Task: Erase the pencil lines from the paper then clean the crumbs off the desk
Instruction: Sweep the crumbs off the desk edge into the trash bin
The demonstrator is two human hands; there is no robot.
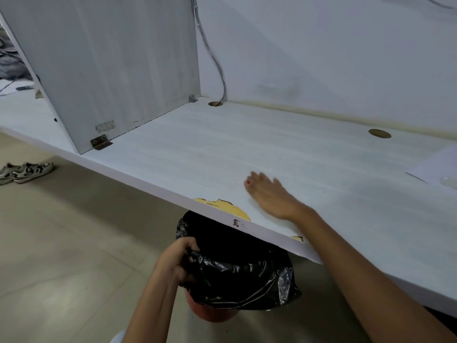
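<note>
From the head camera, looking down over the person's shoulders: the right hand [269,194] lies on the white desk [247,144], fingers stretched out and close together, holding nothing. It is blurred, and its little-finger side faces the front edge. The left hand [178,261] is below the desk, fingers curled tight around the rim of the black bin bag [237,276]. The bag lines a reddish bin [212,315] that sits partly tucked under the edge.

The paper [435,164] lies well off to the right near the frame's border, and I can't make out any pencil lines on it from here. The crumbs are too fine to see on the desk.

This looks like the sweeping step. To do it well, I'd hold the palm flat and low so nothing slips under the fingers. I'd draw it straight towards the edge above the bag's mouth.

The bag mouth sits a little left of the sweeping hand, so the bin wants sliding right or the sweep angling left. Otherwise crumbs may land on the floor.

The chipped patch [222,206] on the desk's edge could catch bits, so it may need an extra pass. The bag rim should be pulled wide and held close under the lip.
</note>
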